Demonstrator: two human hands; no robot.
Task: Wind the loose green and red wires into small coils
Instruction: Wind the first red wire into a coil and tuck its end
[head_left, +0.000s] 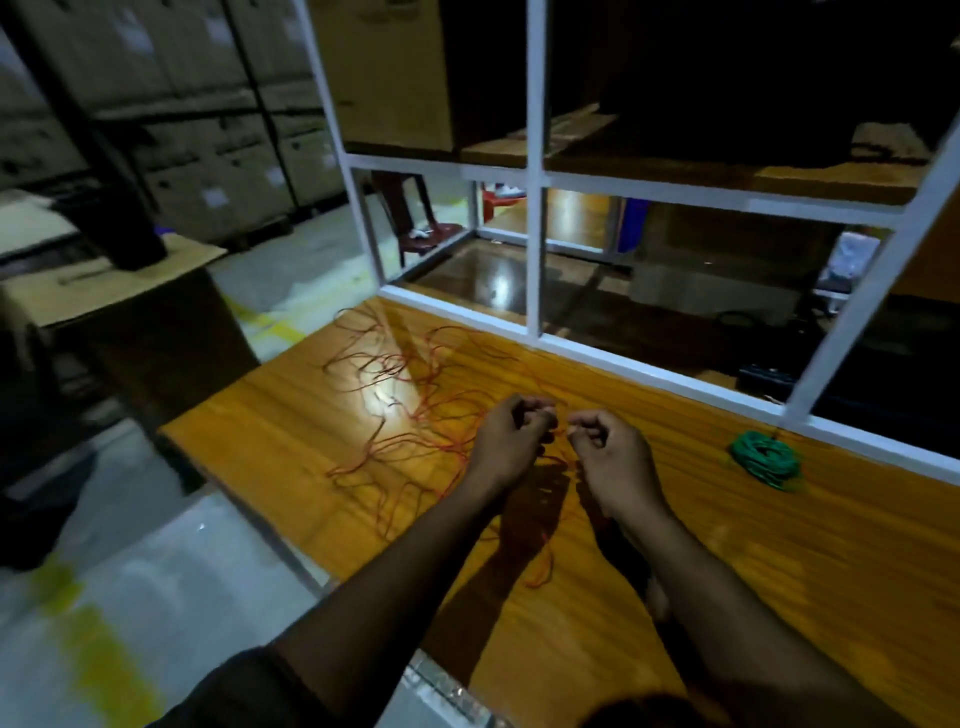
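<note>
While both forearms reach out over the wooden tabletop (779, 545), the left hand (506, 447) and right hand (615, 457) sit close together near its middle, knuckles up, fingers curled inward. Each hand pinches a short stretch of the red wire (415, 410) between thumb and fingertips; the strand bridges the small gap between them. Exact finger placement on the wire is too small and dim to resolve. Most of the red wire lies loose in a wide tangle on the table to the left of and beyond the left hand, crossing a bright patch of reflected light; a few loops trail back toward the near edge under the wrists. Green wire (766, 460) lies already wound into a small coil, flat on the table, well apart to the right of the right hand and near the white frame (535, 208) along the table's far side. Stacked cardboard boxes (208, 130) stand in the dim background, left.
</note>
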